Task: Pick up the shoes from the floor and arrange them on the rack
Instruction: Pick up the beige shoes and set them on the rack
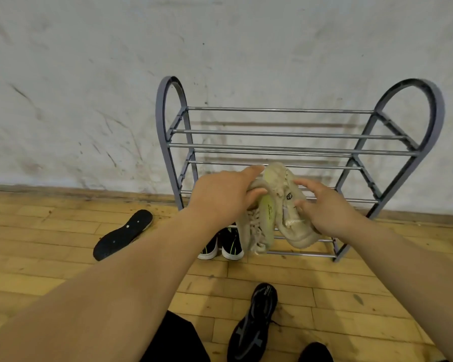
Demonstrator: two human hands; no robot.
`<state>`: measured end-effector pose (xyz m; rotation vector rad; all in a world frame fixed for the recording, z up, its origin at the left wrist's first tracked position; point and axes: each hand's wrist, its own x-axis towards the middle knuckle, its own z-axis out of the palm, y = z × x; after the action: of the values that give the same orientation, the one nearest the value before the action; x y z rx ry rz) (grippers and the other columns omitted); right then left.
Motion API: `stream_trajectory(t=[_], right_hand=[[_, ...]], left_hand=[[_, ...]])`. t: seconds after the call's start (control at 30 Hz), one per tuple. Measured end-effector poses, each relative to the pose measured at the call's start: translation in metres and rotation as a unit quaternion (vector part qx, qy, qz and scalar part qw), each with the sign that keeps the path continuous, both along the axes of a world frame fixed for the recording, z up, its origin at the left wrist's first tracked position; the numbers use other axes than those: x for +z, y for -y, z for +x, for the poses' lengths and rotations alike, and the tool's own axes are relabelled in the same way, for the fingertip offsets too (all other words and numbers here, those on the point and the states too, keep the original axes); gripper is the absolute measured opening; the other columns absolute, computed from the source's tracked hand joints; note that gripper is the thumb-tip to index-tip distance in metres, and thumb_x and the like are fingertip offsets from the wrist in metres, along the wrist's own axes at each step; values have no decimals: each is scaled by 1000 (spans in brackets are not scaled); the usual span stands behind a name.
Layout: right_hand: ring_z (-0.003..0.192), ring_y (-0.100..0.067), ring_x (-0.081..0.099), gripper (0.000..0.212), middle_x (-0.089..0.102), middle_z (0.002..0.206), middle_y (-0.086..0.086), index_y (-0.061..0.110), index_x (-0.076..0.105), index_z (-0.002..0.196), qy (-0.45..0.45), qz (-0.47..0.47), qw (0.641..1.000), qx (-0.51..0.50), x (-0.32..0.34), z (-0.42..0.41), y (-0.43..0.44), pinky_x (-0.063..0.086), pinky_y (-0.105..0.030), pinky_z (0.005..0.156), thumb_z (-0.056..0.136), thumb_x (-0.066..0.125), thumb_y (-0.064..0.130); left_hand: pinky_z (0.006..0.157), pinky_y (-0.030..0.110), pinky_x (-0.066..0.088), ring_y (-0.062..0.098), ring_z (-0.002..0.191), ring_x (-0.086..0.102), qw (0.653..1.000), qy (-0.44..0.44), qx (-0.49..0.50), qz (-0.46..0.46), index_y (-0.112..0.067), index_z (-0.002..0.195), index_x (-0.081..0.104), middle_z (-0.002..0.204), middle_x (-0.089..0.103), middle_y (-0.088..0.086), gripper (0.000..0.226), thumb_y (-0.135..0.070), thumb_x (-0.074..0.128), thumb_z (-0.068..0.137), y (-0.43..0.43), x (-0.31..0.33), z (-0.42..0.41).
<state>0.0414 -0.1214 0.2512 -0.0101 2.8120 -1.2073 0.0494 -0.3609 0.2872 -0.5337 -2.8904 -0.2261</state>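
**Beige pair in hand at the rack, not yet shelved; task partly done**

Both hands hold the beige sneakers (280, 178) in the air in front of the rack (293, 149), at about the level of its middle tier and touching no rail that I can see. The left hand (220, 197) grips the left shoe of the pair, with the thumb curled in under the upper and the index finger stretched along the top. The right hand (324, 210) has spread fingers (302, 182) bent onto the side of the other shoe, with the thumb pressing near the logo patch. The shoes hang heel-down and laces loose, with the yellow-green insole showing. The two look bunched together.

Progress, judged from the layout:
- The rack's top rails are bare. The middle tier looks bare too, though the hands cover part of it.
- A black pair with white soles (232, 245) sits at the bottom left of the rack. I can't tell whether it is on the lowest rails or just on the floor (63, 257) in front.
- A black slipper (122, 235) lies sole-up on the floor, left of the rack and well apart from it.
- A black trainer (254, 322) is near the person, and another dark shoe (315, 352) is cut off by the frame edge. They may be worn or loose; I can't tell.

Roughly early to midway. Next is probably to set the beige pair on a tier, then fetch the slipper.
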Motion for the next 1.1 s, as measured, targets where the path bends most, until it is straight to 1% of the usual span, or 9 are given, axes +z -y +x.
stream_trajectory(t=[0.13, 0.23, 0.3, 0.33, 0.4, 0.5, 0.77, 0.97, 1.1], right_hand=[[118, -5, 54, 50, 51, 144, 17, 44, 44, 151, 12, -15, 999, 50, 11, 8, -4, 45, -29, 96, 103, 57, 43], [124, -4, 51, 61, 47, 155, 12, 42, 34, 159, 60, -43, 994, 84, 17, 15, -5, 42, -27, 101, 104, 60, 38], [125, -5, 53, 61, 50, 154, 10, 40, 34, 159, 77, -41, 990, 107, 23, 22, -6, 41, -25, 99, 104, 60, 35], [125, -5, 53, 61, 51, 153, 10, 40, 35, 159, 84, -42, 989, 117, 26, 25, -6, 41, -24, 99, 104, 60, 33], [129, -5, 53, 62, 52, 152, 11, 42, 35, 159, 92, -47, 985, 136, 32, 31, -6, 41, -23, 101, 104, 62, 33], [134, -1, 53, 60, 54, 149, 15, 52, 39, 151, 80, -60, 982, 157, 40, 41, -3, 44, -28, 111, 100, 66, 35], [126, 10, 56, 56, 56, 142, 27, 75, 42, 127, -20, -46, 975, 218, 62, 67, 14, 50, -27, 105, 99, 67, 34], [132, 13, 49, 48, 55, 139, 36, 52, 53, 139, -57, -31, 963, 261, 73, 81, 25, 44, -18, 109, 103, 63, 22], [131, 16, 48, 47, 52, 140, 41, 54, 53, 138, -46, -13, 956, 288, 79, 87, 30, 39, -11, 108, 105, 61, 22]], left_hand=[[63, 35, 43, 18, 84, 63, 997, 15, -23, 70, -48, 158, 26, 76, 62, -10, 57, -60, 38, 104, 7, 9, 9], [66, 34, 47, 9, 72, 55, 981, 66, -51, 176, -53, 157, 28, 62, 50, -13, 57, -56, 47, 103, 18, 10, 16], [79, 31, 52, 4, 83, 60, 966, 98, -61, 230, -57, 154, 31, 79, 63, -18, 55, -54, 50, 103, 26, 8, 20], [88, 26, 51, 0, 99, 61, 958, 107, -62, 258, -57, 153, 33, 103, 67, -24, 54, -54, 51, 102, 30, 8, 22], [100, 12, 40, -10, 123, 46, 940, 115, -55, 316, -53, 152, 39, 134, 52, -29, 53, -53, 55, 101, 35, 10, 23], [97, 3, 33, -7, 128, 46, 926, 118, -37, 356, -46, 151, 45, 141, 50, -26, 55, -49, 61, 99, 36, 12, 25], [100, 35, 56, 4, 105, 71, 862, 139, 17, 486, -40, 142, 58, 114, 75, -10, 48, -46, 68, 96, 29, 10, 33], [91, 42, 61, 12, 91, 77, 824, 140, 27, 548, -39, 137, 60, 102, 79, 3, 47, -43, 74, 93, 27, 17, 39], [87, 39, 62, 11, 89, 76, 826, 116, 45, 549, -41, 134, 61, 105, 77, 2, 49, -48, 77, 89, 22, 21, 45]])
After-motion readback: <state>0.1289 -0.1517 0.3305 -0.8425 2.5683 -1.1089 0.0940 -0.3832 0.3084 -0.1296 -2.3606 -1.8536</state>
